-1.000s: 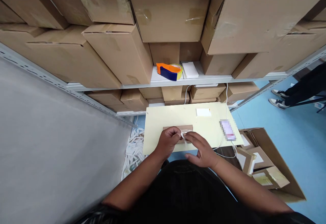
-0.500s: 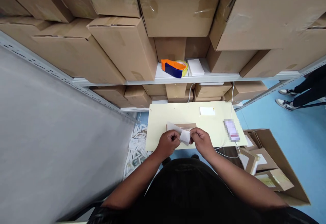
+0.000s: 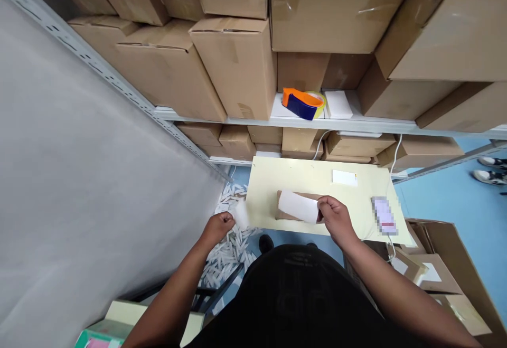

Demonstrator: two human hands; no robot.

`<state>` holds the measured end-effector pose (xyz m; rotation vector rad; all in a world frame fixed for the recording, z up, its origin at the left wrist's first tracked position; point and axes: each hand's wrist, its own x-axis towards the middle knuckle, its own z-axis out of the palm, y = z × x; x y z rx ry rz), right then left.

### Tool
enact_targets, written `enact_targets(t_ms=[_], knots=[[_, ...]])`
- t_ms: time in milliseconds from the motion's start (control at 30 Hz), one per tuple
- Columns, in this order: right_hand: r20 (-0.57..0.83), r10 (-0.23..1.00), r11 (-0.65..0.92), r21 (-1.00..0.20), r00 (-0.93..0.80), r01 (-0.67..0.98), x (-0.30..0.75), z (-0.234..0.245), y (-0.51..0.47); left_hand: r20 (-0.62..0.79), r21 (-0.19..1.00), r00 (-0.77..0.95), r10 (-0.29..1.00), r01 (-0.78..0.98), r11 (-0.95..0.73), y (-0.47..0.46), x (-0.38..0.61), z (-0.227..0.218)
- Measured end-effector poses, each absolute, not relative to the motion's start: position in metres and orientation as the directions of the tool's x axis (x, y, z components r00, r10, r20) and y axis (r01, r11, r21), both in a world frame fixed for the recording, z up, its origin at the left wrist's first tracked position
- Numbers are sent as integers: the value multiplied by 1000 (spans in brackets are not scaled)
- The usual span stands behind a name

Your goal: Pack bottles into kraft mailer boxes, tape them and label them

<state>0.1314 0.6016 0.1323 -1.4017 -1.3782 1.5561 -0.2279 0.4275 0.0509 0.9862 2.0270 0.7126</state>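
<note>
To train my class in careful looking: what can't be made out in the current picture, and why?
All in the head view:
- Phone screen: masked by pixelation.
- Small cardboard box: its top is mostly hidden by the white label in the right hand.
- Pale sheet in the left hand: blurred.
- Sneakers' wearer: cut off by the right edge.
- Green container: cut off by the bottom edge.

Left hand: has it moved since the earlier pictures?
Yes, leftward: earlier it was in front of the small cardboard box; now the left hand is past the left edge of the table.
</note>
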Motion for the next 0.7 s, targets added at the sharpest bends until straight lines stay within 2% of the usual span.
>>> enact_targets(t_ms=[233, 433, 500, 633, 700], knots=[[-297, 934, -263, -948, -198, 177, 129, 133, 608, -455, 476, -571, 683, 492, 729, 382, -294, 11], [-318, 924, -287, -944, -214, 165, 120, 136, 602, -396, 281, -693, 602, 533, 798, 386, -321, 6], [-339, 914, -306, -937, -222, 170, 119, 139, 600, -356, 283, -656, 665, 602, 746, 400, -311, 14], [-342, 906, -318, -939, -250, 133, 120, 143, 598, -271, 402, -499, 823, 718, 568, 441, -266, 40], [-307, 918, -292, -952, -252, 97, 121, 144, 598, -245, 490, -459, 854, 701, 517, 462, -238, 55]])
